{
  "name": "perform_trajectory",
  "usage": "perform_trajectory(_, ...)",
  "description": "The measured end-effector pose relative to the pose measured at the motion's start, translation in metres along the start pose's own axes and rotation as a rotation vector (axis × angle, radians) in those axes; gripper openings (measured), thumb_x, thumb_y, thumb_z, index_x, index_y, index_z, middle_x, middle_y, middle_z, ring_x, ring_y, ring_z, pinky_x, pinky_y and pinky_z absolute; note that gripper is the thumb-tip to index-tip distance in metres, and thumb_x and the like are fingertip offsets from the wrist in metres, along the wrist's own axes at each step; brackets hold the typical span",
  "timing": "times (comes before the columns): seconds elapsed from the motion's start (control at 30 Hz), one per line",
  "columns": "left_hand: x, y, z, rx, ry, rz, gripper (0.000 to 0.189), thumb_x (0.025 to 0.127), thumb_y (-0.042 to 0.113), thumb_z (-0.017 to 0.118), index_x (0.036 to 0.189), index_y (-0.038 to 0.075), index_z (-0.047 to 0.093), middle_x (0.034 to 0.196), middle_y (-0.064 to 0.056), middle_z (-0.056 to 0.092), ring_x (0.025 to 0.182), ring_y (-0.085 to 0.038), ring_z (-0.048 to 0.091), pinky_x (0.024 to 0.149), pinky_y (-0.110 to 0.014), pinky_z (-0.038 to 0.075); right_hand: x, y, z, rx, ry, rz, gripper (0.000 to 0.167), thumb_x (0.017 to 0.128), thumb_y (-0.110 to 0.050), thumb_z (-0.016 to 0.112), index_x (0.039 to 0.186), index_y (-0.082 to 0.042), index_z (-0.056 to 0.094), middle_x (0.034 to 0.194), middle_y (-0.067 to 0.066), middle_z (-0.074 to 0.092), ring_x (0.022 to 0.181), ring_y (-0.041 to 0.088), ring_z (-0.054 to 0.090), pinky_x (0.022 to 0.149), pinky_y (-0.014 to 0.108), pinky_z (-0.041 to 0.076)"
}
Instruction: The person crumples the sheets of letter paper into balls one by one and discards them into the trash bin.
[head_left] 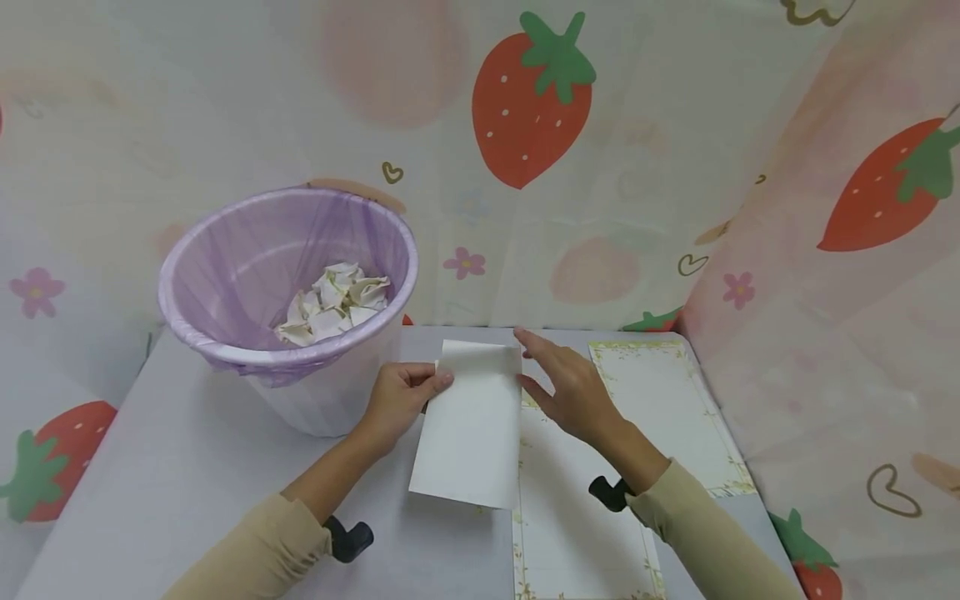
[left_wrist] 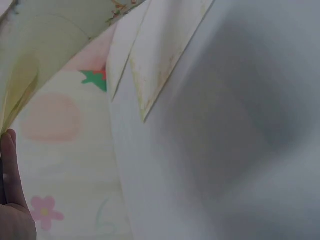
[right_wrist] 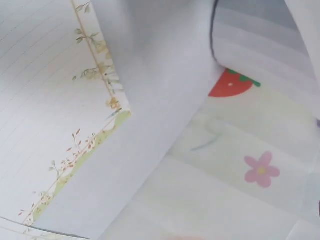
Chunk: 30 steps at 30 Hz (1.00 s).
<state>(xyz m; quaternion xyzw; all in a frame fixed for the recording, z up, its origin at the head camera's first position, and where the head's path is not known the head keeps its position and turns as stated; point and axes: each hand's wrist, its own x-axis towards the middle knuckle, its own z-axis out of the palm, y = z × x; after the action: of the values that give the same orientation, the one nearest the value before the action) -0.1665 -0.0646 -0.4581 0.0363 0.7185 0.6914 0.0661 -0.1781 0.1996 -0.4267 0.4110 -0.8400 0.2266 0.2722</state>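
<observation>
A sheet of paper, its plain white side up and its top edge folded over, is held above the table in the head view. My left hand pinches its left edge near the top between thumb and fingers. At the sheet's upper right edge is my right hand, fingers apart and loosely extended. Below the sheet, partly covered by it, lies a floral-bordered sheet. In the left wrist view the left hand grips the held paper at the frame's edge.
A white bin with a purple liner stands at the left, holding crumpled paper. Another floral-bordered sheet lies at the right of the table. A strawberry-print cloth hangs behind.
</observation>
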Motion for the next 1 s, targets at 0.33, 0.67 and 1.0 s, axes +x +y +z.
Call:
perform_trajectory(0.33,0.001,0.004,-0.005,-0.063,-0.038,-0.012,0.025,0.091,0.013,0.073,0.106,-0.007,0.073,0.081,-0.006,0.073,0.066,-0.013,0.064,0.061,-0.024,0.055,-0.01,0.001,-0.007,-0.241,-0.06,-0.259,0.058,0.087,-0.009,0.074,0.142,-0.006,0.054,0.147,0.012,0.051,0.136,0.028,0.047,0.105,0.047,0.042)
perform_trajectory(0.67,-0.004,0.004,-0.006,-0.042,-0.066,0.037,0.026,0.091,0.011,0.074,0.108,-0.008,0.073,0.086,-0.011,0.074,0.067,-0.014,0.066,0.061,-0.026,0.056,-0.011,-0.006,-0.009,-0.184,-0.071,-0.265,0.046,0.08,-0.009,0.083,0.122,-0.004,0.067,0.137,0.015,0.06,0.129,0.029,0.054,0.105,0.044,0.044)
perform_trajectory(1.0,-0.009,0.006,-0.004,-0.013,-0.127,0.138,0.017,0.091,0.007,0.072,0.097,-0.009,0.075,0.061,0.002,0.055,0.056,-0.007,0.046,0.048,-0.019,0.035,-0.013,-0.004,-0.007,0.112,-0.074,-0.105,0.039,0.076,0.006,0.08,0.113,-0.001,0.072,0.13,0.019,0.063,0.124,0.035,0.058,0.097,0.041,0.051)
